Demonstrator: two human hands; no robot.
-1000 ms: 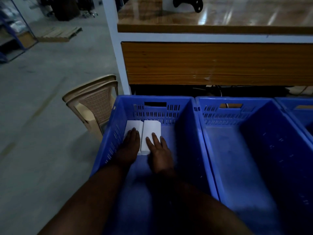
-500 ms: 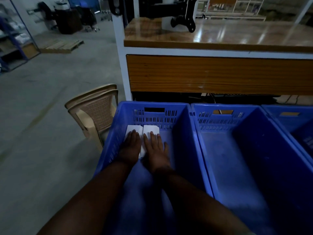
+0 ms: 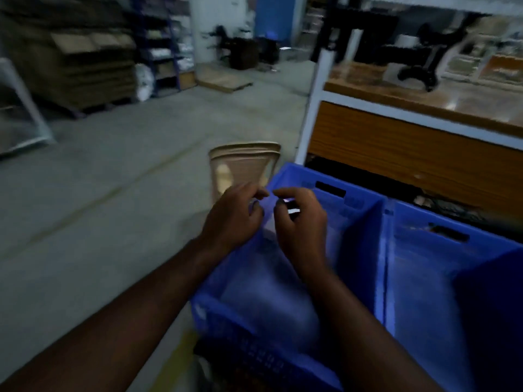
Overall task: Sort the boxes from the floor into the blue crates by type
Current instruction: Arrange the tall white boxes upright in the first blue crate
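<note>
The frame is motion-blurred. My left hand (image 3: 235, 219) and my right hand (image 3: 300, 222) hover side by side over the far end of the left blue crate (image 3: 356, 250). Both have loosely curled fingers and hold nothing. Between and under the hands, slivers of the white boxes (image 3: 268, 226) show on the crate's floor, mostly hidden by my fingers. A second blue crate (image 3: 424, 292) stands against the first on its right and looks empty.
Stacked beige plastic chairs (image 3: 240, 168) stand just left of the crates. A wooden workbench (image 3: 410, 148) with a white post rises behind them. Across the concrete floor are a pallet (image 3: 223, 80), blue shelving (image 3: 161, 52) and stacked cardboard (image 3: 76, 66).
Both hands have lifted off the two white boxes and their fingers have curled loosely. The view has swung left and upward, blurring the scene.
</note>
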